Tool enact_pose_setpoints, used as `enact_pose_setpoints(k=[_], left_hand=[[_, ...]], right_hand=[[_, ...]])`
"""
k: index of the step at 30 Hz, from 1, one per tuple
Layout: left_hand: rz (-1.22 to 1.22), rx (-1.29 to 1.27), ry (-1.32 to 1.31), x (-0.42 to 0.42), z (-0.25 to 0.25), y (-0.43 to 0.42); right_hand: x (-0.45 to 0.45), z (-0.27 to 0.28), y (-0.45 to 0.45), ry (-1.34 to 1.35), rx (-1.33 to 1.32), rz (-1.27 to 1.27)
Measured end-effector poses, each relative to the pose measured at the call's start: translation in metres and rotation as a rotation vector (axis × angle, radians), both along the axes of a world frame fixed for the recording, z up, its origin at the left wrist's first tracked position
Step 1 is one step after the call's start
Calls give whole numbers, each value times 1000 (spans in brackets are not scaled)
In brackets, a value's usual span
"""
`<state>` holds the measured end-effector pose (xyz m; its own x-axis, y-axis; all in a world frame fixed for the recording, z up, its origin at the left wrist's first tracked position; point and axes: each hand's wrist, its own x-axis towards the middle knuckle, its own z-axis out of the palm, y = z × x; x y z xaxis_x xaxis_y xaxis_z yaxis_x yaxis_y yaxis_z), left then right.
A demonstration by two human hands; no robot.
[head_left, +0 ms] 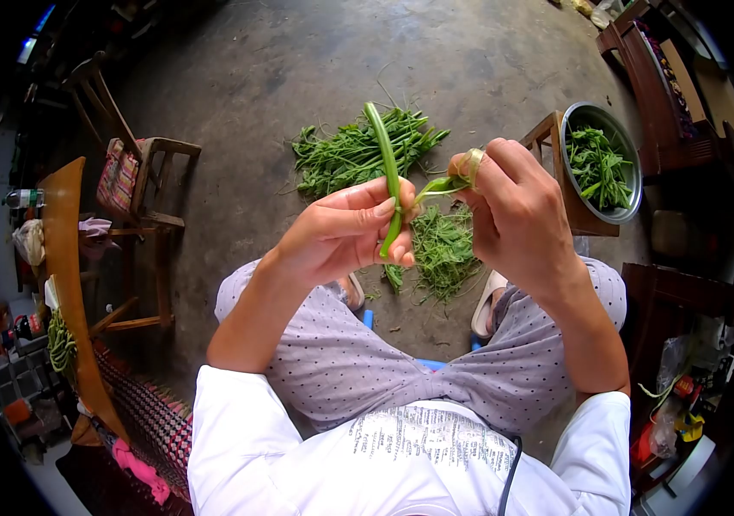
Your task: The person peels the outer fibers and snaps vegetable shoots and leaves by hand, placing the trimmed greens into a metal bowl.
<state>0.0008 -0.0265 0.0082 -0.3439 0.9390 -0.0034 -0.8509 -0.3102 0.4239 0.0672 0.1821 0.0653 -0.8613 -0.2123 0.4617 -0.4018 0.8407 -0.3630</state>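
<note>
My left hand [328, 230] is closed round a thick green vegetable stem [387, 159], which stands nearly upright between thumb and fingers. My right hand [517, 211], just to the right, pinches a thin green strip [430, 187] that runs across to the stem at the left fingertips. A pale, curled piece of it shows at the right fingers. Whether the strip is peeled skin or a side shoot I cannot tell. Beyond the hands, a heap of leafy green stems [341, 159] lies on the floor. Closer in, partly behind my right hand, is a pile of fine green trimmings [444, 258].
On the right, a metal basin [638, 193] holding cut greens sits on a wooden stool [589, 219]. A wooden chair [148, 172] and a table edge [70, 258] are at the left. Dark wooden furniture [685, 95] lines the right side. Concrete floor [298, 60] lies ahead.
</note>
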Motion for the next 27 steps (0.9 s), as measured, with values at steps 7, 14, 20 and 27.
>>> enact_pose_setpoints(k=[7,14,20,27], left_hand=[[67,-140,61,3,6,0],[-50,-100,169,2,0,-2],[-107,-62,120,7,1,-4],[-125,-35,101,9,-3,-6]], right_hand=[[-1,1,4,-4,-23,-6],[-4,1,14,10,-18,-50],[-11,1,30,19,-51,-181],[-11,-2,31,-17,-170,-186]])
